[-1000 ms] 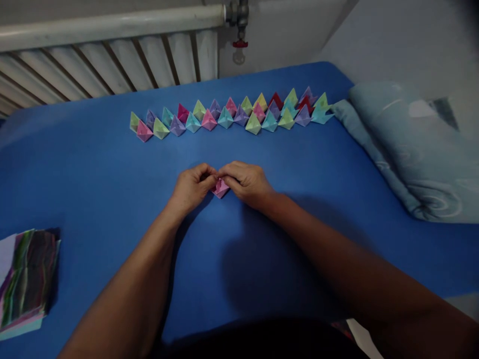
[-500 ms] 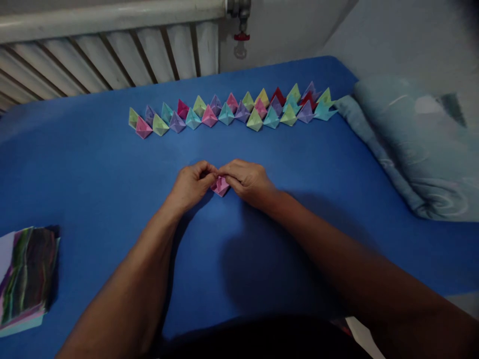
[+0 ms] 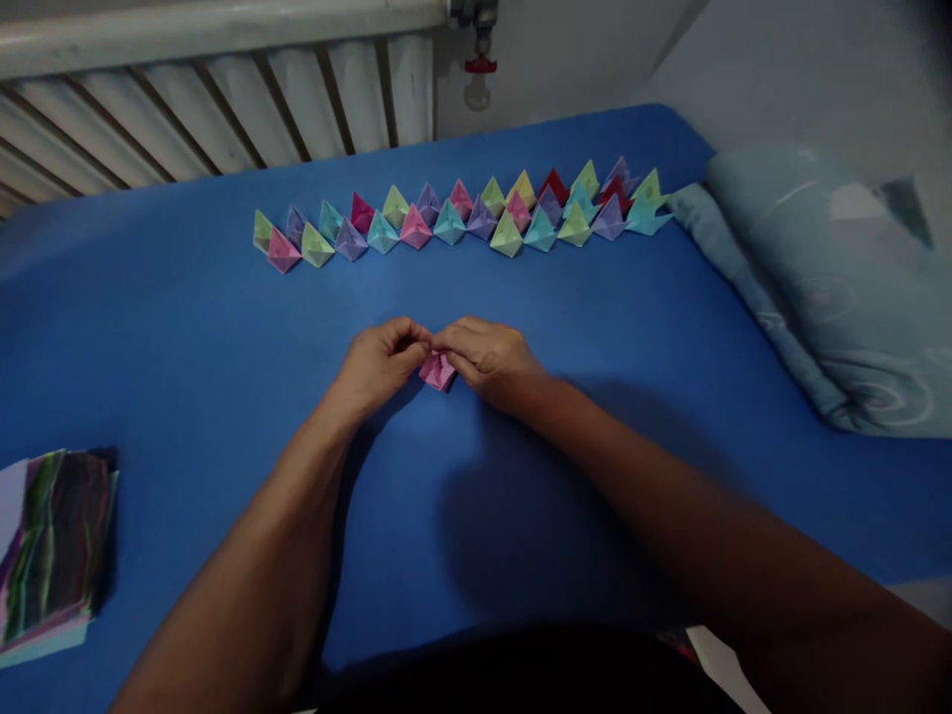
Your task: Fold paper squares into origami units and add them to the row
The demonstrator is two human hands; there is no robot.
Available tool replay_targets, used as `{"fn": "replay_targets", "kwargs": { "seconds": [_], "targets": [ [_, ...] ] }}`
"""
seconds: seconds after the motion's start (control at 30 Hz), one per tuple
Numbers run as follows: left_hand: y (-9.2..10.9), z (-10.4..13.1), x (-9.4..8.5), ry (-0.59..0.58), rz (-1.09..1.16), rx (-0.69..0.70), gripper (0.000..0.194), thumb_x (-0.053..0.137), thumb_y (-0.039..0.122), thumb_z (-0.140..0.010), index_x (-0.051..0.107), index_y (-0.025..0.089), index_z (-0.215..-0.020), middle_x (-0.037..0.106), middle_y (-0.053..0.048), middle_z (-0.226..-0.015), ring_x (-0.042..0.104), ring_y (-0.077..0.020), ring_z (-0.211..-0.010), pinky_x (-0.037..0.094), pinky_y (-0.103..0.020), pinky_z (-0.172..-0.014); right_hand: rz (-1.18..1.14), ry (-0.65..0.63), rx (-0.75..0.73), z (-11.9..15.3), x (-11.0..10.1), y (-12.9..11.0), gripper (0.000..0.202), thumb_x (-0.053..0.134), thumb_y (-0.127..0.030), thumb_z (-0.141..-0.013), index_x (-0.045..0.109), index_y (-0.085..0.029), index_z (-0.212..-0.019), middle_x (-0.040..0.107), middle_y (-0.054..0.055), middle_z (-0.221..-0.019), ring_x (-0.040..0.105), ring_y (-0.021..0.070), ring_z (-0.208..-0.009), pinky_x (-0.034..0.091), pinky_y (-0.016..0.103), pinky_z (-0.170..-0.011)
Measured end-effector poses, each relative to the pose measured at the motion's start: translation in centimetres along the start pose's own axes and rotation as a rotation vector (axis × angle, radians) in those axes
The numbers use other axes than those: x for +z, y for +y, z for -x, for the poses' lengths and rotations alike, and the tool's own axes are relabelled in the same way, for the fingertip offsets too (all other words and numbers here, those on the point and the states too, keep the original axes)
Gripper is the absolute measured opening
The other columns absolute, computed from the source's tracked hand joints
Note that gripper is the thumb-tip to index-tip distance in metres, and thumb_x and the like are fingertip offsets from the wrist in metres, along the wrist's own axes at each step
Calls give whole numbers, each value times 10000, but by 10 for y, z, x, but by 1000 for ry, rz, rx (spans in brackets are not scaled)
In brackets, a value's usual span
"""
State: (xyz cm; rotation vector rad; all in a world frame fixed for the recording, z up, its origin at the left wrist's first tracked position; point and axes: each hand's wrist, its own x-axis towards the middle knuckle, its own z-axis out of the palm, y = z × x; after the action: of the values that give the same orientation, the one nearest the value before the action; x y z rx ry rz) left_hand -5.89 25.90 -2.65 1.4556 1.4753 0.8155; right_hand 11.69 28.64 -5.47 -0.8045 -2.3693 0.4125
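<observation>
A small pink origami boat [image 3: 438,374] is pinched between my two hands just above the blue surface [image 3: 223,327]. My left hand [image 3: 385,359] grips its left upper part between thumb and fingertips. On the other side my right hand [image 3: 487,359] is closed on the right upper part, and the fingertips of both hands nearly meet. My fingers cover the boat's top, while its folded lower front shows. Beyond the hands stand rows of finished paper boats [image 3: 416,229] in green, pink, purple, blue, red and yellow.
A stack of coloured paper [image 3: 63,545] lies at the left edge. At the right is a rolled, patterned blue-green cloth [image 3: 833,297]. A white radiator [image 3: 223,109] runs along the back, with a red-handled valve [image 3: 480,66] at its end.
My hands stay in nearly the same place on the pink boat, with only slight finger movement. The boat's front opening looks a little narrower. The view has shifted slightly.
</observation>
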Motion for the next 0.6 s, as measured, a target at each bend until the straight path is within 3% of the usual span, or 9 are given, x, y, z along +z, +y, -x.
{"fn": "replay_targets", "kwargs": {
  "seconds": [0.6],
  "targets": [
    [8, 3, 4, 51, -56, -33, 68, 585, 204, -723, 642, 183, -752, 625, 13, -629, 518, -110, -551, 402, -255, -541, -64, 45, 28, -1, 1, -2, 196, 431, -121, -884, 618, -178, -871, 641, 34, -801, 582, 152, -776, 448, 274, -743]
  ]
}}
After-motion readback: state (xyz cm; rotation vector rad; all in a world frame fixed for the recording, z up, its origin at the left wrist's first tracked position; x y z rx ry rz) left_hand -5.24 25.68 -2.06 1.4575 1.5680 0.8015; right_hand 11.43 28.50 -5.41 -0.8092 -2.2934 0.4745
